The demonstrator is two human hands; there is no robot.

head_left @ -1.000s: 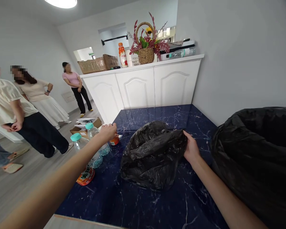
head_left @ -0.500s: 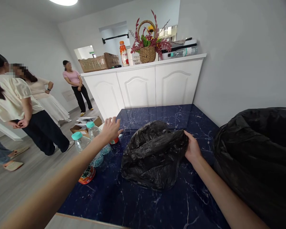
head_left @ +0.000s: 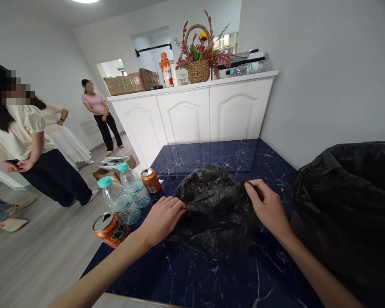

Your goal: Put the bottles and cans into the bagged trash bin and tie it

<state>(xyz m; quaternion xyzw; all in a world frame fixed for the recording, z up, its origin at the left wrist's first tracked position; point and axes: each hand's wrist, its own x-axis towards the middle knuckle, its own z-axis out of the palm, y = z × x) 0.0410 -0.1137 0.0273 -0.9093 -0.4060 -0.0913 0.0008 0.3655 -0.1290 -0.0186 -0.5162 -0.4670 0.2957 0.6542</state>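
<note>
The left hand has been moved in from the left edge of the table, at whose middle the black bag is pinched by it and the right hand, apparently to spread the mouth, while 2 bottles and 2 cans are stood along that edge, seemingly to leave room.

Bag on table; bottles, cans left; cabinet behind.
</note>
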